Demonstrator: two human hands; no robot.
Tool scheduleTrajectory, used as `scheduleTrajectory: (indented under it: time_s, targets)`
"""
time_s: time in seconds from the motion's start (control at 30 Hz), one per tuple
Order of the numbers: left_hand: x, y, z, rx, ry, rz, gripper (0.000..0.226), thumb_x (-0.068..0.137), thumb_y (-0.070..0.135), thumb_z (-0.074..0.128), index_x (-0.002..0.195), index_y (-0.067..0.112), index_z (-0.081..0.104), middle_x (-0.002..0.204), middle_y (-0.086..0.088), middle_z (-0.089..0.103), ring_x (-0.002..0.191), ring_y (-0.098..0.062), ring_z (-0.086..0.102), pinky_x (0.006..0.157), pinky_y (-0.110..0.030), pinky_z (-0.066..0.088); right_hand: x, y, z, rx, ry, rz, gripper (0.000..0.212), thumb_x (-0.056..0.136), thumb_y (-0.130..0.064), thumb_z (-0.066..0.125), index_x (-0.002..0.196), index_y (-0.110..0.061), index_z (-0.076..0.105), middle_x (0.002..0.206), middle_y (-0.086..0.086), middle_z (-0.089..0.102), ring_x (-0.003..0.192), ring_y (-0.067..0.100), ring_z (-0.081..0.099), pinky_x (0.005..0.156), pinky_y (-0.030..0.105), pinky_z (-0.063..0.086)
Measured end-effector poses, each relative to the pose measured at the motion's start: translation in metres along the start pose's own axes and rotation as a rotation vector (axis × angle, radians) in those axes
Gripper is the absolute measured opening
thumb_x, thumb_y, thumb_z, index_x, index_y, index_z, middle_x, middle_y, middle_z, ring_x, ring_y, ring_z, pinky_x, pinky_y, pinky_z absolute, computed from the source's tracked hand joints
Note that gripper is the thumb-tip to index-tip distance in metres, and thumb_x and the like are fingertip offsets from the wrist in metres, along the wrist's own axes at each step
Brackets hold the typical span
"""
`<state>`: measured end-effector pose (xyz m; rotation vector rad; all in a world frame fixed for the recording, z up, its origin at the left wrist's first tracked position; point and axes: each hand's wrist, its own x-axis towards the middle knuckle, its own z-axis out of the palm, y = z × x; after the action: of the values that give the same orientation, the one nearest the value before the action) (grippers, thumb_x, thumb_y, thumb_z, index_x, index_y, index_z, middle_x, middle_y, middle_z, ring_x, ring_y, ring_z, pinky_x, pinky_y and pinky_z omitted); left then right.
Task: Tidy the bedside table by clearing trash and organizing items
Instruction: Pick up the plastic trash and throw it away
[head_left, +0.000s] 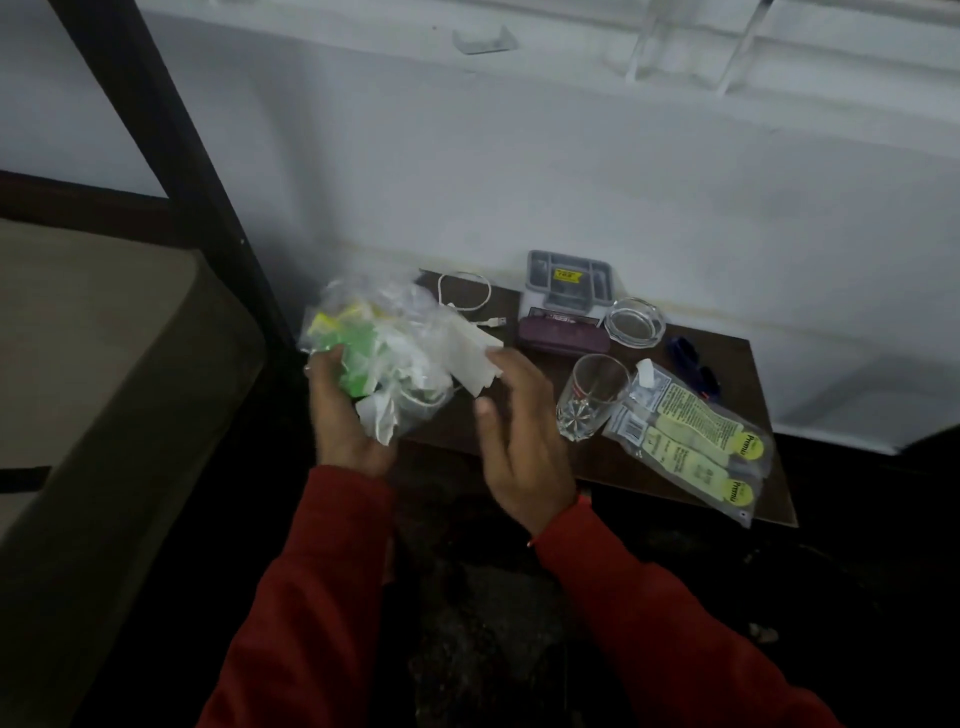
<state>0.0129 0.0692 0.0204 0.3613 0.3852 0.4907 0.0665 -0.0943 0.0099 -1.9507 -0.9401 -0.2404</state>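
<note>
The left hand (340, 415) holds a crumpled bundle of clear plastic, white paper and green wrappers (387, 358) from below, its grip closed around the lower part. The bundle is above the left edge of the dark brown wooden tabletop (722, 364), just in front of a white coiled cable (464, 297). The right hand (519, 431) is beside the bundle with an open, relaxed grip; its fingertips (493, 356) touch or almost touch a white paper sheet that sticks out, I cannot tell which.

I judge the bundle to be very light, soft and loose. It does not break, but small pieces can slip out, so it is better to press it together from both sides and to cup it from under.

On the tabletop stand a clear cut-glass tumbler (589, 397) and a round clear glass ashtray (635, 322); both are fragile and probably slippery, so one should take them around the wall. A flat transparent packet with yellow labels (696, 441) lies to the right; it is bendable and light.
</note>
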Motion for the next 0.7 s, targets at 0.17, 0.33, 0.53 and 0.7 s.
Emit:
scheduleTrajectory:
  time_s: [0.17,0.33,0.53,0.7]
  targets:
    - [0.009,0.003,-0.012,0.031,0.179,0.151,0.041,0.085,0.04,0.06,0.119,0.019,0.07,0.116,-0.003,0.071,0.119,-0.026,0.066,0.092,-0.037,0.058,-0.017,0.074,0.018,-0.121,-0.145,0.46,0.041,0.093,-0.006,0.053,0.133,-0.011,0.05,0.144,0.01,0.04,0.135,0.024,0.042,0.117,0.037,0.034]
    - [0.007,0.004,-0.007,0.013,0.219,0.193,0.049,0.093,0.044,0.052,0.132,0.018,0.066,0.124,-0.004,0.074,0.112,-0.022,0.072,0.093,-0.038,0.06,0.001,0.082,0.033,-0.087,-0.224,0.474,0.028,0.093,-0.025,0.062,0.121,-0.024,0.06,0.148,0.014,0.039,0.141,0.031,0.033,0.117,0.047,0.031]
    - [0.012,0.008,-0.016,-0.043,0.217,0.218,0.069,0.084,0.04,0.061,0.146,0.013,0.054,0.15,-0.009,0.056,0.137,-0.03,0.055,0.117,-0.048,0.04,0.047,0.077,0.048,-0.101,-0.344,0.521,0.055,0.096,-0.04,0.058,0.148,-0.028,0.044,0.158,0.001,0.035,0.142,0.032,0.029,0.115,0.047,0.028]
    - [0.014,0.011,-0.014,-0.099,0.222,0.223,0.061,0.092,0.036,0.052,0.148,0.011,0.053,0.132,-0.009,0.064,0.135,-0.031,0.057,0.111,-0.046,0.046,0.054,0.072,0.044,0.017,0.124,0.421,0.06,0.098,-0.027,0.053,0.154,-0.02,0.032,0.162,0.004,0.028,0.145,0.024,0.028,0.115,0.031,0.026]
